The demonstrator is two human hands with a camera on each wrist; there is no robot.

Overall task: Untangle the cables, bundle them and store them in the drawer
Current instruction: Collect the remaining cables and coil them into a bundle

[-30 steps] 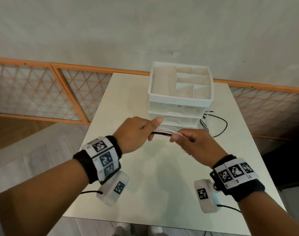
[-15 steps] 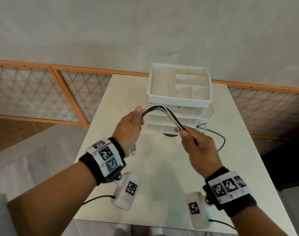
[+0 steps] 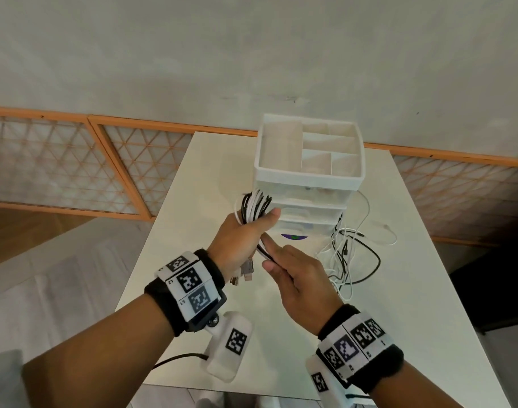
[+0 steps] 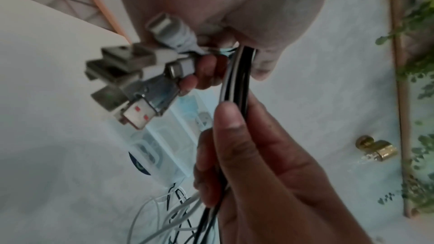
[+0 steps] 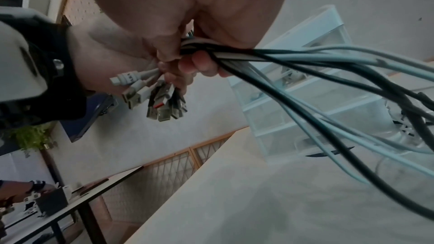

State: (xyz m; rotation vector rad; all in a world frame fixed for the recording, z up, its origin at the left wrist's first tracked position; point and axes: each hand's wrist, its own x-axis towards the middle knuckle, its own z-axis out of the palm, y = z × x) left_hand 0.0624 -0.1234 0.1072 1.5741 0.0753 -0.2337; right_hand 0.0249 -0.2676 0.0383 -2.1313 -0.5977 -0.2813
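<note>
Several black and white cables (image 3: 255, 203) are folded into a loop that sticks up out of my left hand (image 3: 251, 228), which grips them in a fist. Their USB plugs (image 3: 246, 270) hang below that fist, seen close up as the plugs (image 4: 131, 81) in the left wrist view. Just under it, my right hand (image 3: 268, 253) pinches the same strands between thumb and fingers (image 4: 227, 127). The rest of the cables (image 5: 305, 73) trail down to a loose tangle (image 3: 349, 251) on the table. The white drawer unit (image 3: 307, 184) stands right behind my hands, its drawers pushed in.
The white table (image 3: 193, 260) is narrow, with its front edge near my wrists. An open divided tray (image 3: 281, 172) tops the drawer unit. A wall with orange lattice panels (image 3: 60, 163) runs behind. The tangle lies right of the unit's base.
The arched span of cables between my hands has been folded into an upright loop in my left fist. My right hand has moved in just below the left.
</note>
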